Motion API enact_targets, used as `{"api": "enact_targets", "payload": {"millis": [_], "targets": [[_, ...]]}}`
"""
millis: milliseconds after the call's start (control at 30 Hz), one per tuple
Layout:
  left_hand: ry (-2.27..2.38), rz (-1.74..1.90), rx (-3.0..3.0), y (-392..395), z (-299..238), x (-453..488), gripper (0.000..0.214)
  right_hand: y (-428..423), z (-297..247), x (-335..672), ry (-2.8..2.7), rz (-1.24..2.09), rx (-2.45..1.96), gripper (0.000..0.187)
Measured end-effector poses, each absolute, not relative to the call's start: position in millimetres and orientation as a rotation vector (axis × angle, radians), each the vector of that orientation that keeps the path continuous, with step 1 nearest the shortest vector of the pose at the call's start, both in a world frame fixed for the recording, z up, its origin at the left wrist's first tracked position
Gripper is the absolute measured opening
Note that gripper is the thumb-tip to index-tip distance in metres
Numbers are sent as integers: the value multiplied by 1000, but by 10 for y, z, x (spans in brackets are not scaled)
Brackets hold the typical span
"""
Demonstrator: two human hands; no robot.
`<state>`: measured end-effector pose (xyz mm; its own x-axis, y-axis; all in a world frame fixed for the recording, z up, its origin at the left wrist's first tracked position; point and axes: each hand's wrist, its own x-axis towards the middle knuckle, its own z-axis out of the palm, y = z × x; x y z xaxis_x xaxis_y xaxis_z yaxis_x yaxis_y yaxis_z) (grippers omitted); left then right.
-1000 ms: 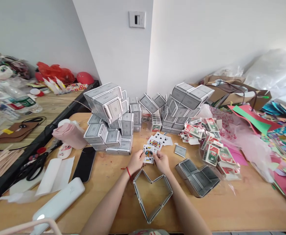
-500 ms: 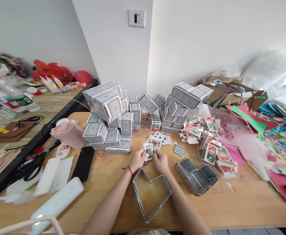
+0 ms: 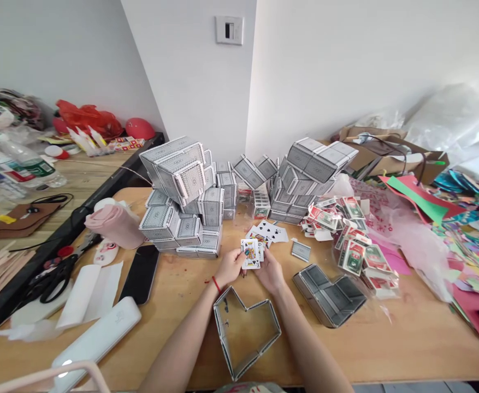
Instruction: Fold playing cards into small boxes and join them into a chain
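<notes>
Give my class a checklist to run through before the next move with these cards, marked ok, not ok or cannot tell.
1. Left hand gripping the held cards: ok, it pinches their left side.
2. Right hand gripping them too: cannot tell, the contact is partly hidden.
3. Held cards squared up: not ok, they overlap unevenly.
4. Frame set down: ok, it rests on the table.
5. Scissors away from both hands: ok, they lie far to the left.
</notes>
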<state>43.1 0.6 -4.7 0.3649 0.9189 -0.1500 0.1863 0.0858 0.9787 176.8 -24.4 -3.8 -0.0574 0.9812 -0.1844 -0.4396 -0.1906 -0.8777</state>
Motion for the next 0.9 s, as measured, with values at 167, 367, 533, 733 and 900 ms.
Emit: {"api": "enact_targets", "payload": {"millis": [167,367,533,733,900], "targets": [[1064,754,1365,21,-39,419,31,-250,-10,1716,-690,1800,-804,38],[1077,713,1376,30,-18,401,34,-249,-44,1695,-722,1810,-768,35],[1063,724,1396,17,-1,398,33,-260,-50,1673,-763,1736,-785,34],[1056,687,1389,13,-3,385,34,-239,-136,1632,-737,1534,-1018,30],[1035,684,1380,13,-12,375,35,-217,-210,1562,-788,1366,-1111,29]]}}
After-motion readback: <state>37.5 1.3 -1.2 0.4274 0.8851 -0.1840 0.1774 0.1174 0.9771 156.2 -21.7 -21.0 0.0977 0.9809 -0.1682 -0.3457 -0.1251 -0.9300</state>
